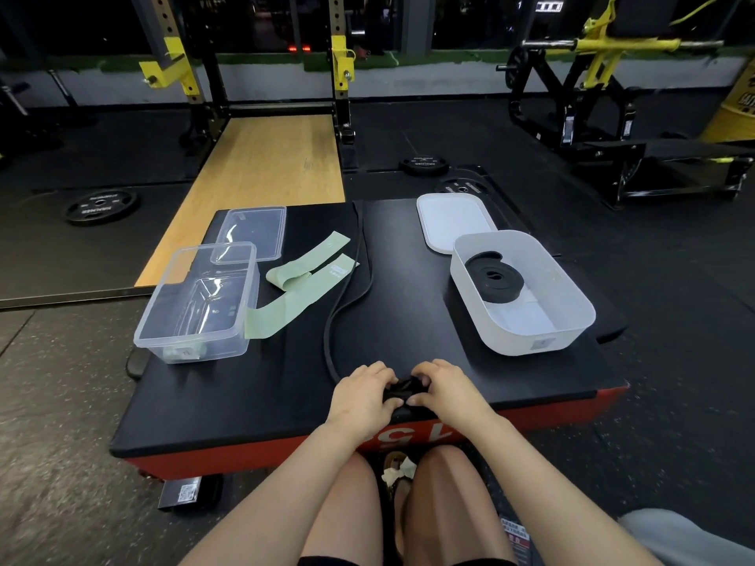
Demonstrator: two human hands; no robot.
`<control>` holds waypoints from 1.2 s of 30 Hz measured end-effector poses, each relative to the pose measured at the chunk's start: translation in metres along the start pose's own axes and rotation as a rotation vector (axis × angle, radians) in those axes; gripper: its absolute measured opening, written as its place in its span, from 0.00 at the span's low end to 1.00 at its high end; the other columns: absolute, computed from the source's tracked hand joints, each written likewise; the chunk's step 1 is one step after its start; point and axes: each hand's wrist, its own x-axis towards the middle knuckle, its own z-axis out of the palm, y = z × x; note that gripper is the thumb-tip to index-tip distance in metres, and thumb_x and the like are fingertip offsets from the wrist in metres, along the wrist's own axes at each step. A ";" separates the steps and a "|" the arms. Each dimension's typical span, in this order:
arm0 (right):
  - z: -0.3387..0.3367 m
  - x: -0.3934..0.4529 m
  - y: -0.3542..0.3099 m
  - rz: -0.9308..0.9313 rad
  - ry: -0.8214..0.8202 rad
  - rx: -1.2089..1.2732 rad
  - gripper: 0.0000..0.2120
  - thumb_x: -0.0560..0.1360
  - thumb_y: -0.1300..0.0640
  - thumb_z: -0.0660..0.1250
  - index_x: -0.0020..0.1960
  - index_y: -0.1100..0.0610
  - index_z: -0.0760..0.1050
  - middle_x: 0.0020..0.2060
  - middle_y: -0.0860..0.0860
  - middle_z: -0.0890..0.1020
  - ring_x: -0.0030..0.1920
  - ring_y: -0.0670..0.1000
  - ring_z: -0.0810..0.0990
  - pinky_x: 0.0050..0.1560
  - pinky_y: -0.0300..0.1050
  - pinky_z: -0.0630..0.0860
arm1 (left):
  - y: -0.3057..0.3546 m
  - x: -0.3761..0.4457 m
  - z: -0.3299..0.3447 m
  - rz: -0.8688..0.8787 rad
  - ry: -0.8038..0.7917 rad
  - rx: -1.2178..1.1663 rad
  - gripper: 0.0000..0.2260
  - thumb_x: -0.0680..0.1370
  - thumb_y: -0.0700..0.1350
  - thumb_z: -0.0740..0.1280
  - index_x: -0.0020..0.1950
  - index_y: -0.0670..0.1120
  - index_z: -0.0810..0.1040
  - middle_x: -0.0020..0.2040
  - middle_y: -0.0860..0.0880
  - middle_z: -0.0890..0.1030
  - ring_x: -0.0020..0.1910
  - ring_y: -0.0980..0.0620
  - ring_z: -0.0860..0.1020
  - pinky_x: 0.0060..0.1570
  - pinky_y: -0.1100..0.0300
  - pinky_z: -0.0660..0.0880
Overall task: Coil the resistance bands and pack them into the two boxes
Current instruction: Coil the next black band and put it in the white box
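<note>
Both hands, left hand [361,392] and right hand [443,388], pinch the started roll of the black band [398,389] at the table's [245,394] near edge, fingers curled round it. The band's loose tail [347,288] snakes away up the middle. Advice: roll tight, feed the tail in flat, keep edges flush. White box [572,316] right holds one coiled band [494,277]. Green band [302,279] lies uncoiled beside the clear box [196,304].

We see a dim gym: dark speckled rubber floor [61,422], light wooden lifting platform [261,177] far left, black-and-yellow steel rack [204,83] behind.
</note>
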 end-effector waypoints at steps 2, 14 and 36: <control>-0.003 0.001 0.001 0.001 -0.042 0.029 0.21 0.73 0.55 0.72 0.65 0.53 0.74 0.48 0.48 0.71 0.44 0.46 0.74 0.49 0.35 0.69 | 0.004 -0.001 0.002 -0.019 0.021 0.006 0.15 0.77 0.56 0.63 0.61 0.51 0.73 0.57 0.56 0.73 0.58 0.53 0.72 0.54 0.59 0.70; -0.003 0.014 -0.010 0.229 0.008 0.217 0.13 0.71 0.53 0.73 0.53 0.57 0.78 0.43 0.48 0.76 0.45 0.47 0.74 0.44 0.37 0.67 | 0.004 -0.001 0.012 -0.079 0.052 -0.068 0.15 0.76 0.55 0.65 0.59 0.50 0.74 0.55 0.54 0.75 0.56 0.53 0.72 0.58 0.60 0.68; 0.000 -0.001 0.012 -0.068 -0.071 0.085 0.24 0.73 0.59 0.69 0.68 0.54 0.70 0.55 0.47 0.69 0.48 0.45 0.72 0.51 0.33 0.68 | 0.007 0.003 0.009 -0.093 0.050 -0.057 0.15 0.75 0.56 0.66 0.58 0.50 0.73 0.54 0.54 0.75 0.55 0.52 0.73 0.57 0.58 0.70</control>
